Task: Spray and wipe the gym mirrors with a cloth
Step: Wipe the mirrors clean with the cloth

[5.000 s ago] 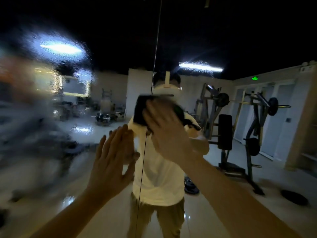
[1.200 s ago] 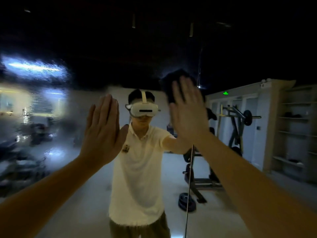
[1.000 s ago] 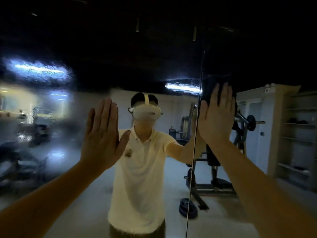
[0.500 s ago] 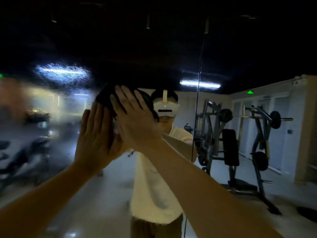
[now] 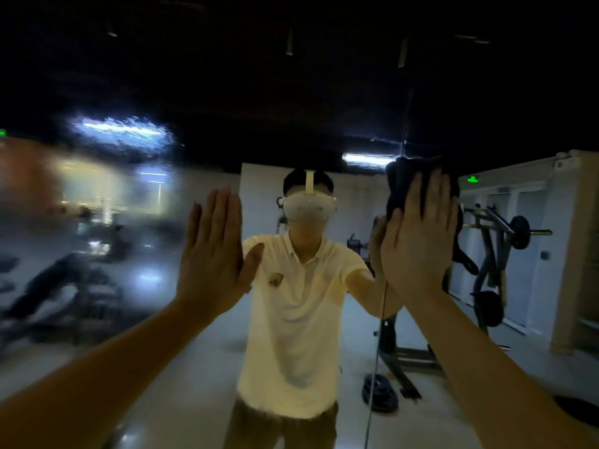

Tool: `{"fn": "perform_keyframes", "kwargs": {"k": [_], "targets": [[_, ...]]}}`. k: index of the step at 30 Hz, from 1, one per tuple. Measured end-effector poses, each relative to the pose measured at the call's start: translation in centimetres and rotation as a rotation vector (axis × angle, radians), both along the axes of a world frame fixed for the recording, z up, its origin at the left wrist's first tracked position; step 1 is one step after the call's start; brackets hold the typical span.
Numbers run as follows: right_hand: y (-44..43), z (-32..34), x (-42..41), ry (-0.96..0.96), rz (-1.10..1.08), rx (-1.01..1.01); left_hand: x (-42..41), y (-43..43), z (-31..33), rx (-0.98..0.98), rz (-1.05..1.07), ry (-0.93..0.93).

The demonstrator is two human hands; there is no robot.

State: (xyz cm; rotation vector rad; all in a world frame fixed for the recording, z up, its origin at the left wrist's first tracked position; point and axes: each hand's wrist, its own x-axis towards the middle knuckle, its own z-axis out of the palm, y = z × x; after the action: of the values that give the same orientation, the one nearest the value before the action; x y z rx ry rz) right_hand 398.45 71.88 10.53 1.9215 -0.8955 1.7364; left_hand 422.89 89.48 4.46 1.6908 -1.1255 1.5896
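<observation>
L hand [image 5: 214, 251] flat on mirror [image 5: 201, 367]. R hand [image 5: 418, 241] well to its right, approx same height, pressing cloth [image 5: 405, 179] onto the glass. Cloth sits betw R palm & mirror, sticks out above R fingers. Mirror seam [image 5: 376, 345] runs vertical behind R hand, passing just left of R wrist. Reflected person [image 5: 298, 303] betw the 2 hands. Wet patch [image 5: 81, 238] left of L hand. Reflected weight machine [image 5: 489, 251] right of R hand. Weight plate [image 5: 379, 392] on floor below R hand, at seam.
</observation>
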Motion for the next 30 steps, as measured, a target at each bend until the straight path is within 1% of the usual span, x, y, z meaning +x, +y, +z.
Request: {"fn": "perform_keyframes", "kwargs": {"k": [2, 3, 6, 8, 13, 14, 16, 19, 21, 23, 26, 30], "targets": [[1.5, -0.2, 2.2, -0.064, 0.032, 0.009, 0.0, 0.2, 0.1, -0.005, -0.023, 0.005], [2.4, -0.4, 3.5, -0.06, 0.033, -0.004, 0.0, 0.4, 0.2, 0.001, -0.041, 0.004], [5.3, -1.2, 7.9, 0.037, 0.026, -0.086, 0.9, 2.2, 0.2, 0.051, -0.126, -0.074], [7.8, -1.5, 11.4, 0.076, 0.06, -0.144, 2.2, 4.2, -0.2, 0.056, -0.166, -0.12], [13.9, -3.8, 19.2, 0.201, 0.135, -0.273, 7.2, 8.9, -2.6, -0.026, -0.197, -0.066], [14.8, -4.5, 20.1, 0.224, 0.152, -0.289, 7.8, 9.5, -3.0, -0.027, -0.201, -0.056], [15.7, -5.8, 20.7, 0.334, 0.173, -0.332, 8.1, 10.2, -3.7, -0.019, -0.212, -0.014], [14.3, -7.0, 18.6, 0.549, 0.182, -0.45, 7.3, 10.1, -4.5, -0.019, -0.257, 0.0], [12.0, -7.4, 15.8, 0.598, 0.153, -0.464, 6.7, 9.2, -4.9, -0.014, -0.241, -0.017], [9.4, -7.5, 12.6, 0.538, 0.101, -0.415, 6.0, 7.9, -5.3, 0.005, -0.211, -0.019], [5.3, -7.3, 7.3, 0.393, -0.01, -0.305, 5.1, 5.9, -5.9, 0.02, -0.14, -0.002], [0.2, -8.9, 1.4, 0.209, -0.052, -0.131, 4.7, 5.0, -6.1, 0.012, -0.049, 0.004]]}}
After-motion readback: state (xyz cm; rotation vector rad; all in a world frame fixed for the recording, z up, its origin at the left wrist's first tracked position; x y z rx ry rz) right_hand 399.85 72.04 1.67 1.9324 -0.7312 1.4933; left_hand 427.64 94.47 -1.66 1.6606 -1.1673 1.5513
